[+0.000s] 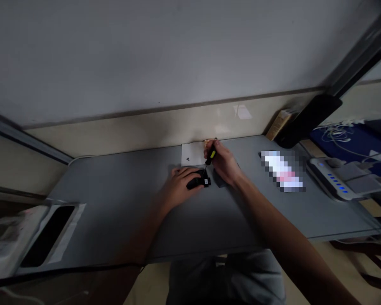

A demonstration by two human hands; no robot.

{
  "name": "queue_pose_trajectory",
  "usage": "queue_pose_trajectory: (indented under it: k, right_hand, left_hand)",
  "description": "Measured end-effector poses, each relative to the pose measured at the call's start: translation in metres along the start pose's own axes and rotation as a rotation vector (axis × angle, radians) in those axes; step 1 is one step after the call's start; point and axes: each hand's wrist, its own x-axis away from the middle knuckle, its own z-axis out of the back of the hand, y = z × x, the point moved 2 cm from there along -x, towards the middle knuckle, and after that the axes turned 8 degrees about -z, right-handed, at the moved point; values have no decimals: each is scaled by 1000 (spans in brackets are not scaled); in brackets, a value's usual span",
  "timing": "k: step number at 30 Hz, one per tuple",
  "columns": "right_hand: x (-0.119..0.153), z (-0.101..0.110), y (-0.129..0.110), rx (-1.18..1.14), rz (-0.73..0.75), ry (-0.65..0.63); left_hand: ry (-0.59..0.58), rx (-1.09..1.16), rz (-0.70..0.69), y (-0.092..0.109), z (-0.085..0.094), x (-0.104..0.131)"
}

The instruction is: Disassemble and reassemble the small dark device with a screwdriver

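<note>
My left hand (pixel 181 186) is closed around a small black device (pixel 197 182) that lies on the grey table. A small white label shows near the device's right end. In my right hand (pixel 224 163) is a black and yellow screwdriver (pixel 211 155), slanting down with its tip at the device's top. Just behind sits a white sheet of paper (pixel 192 153) with a few tiny dark pieces (pixel 187 159) on it, too small to name. Partly hidden under my right hand is a dark flat object (pixel 219 180).
A phone with a blurred lit screen (pixel 282 171) lies to the right, beside a white power strip (pixel 330 180) with plugs. At the back right stand a long black object (pixel 309 120) and a box (pixel 277 124). Another dark phone (pixel 49 235) lies at left. A wall (pixel 146 127) bounds the table's back.
</note>
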Motion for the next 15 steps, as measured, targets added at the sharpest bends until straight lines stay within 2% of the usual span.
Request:
queue_pose_trajectory:
  k: [6, 11, 15]
  right_hand:
    - [1, 4, 1, 131, 49, 75]
    - [0, -1, 0, 24, 19, -10]
    - [2, 3, -1, 39, 7, -1]
  left_hand:
    - [8, 24, 6, 0, 0, -1]
    - [9, 32, 24, 1, 2, -1]
    - [8, 25, -5, 1, 2, 0]
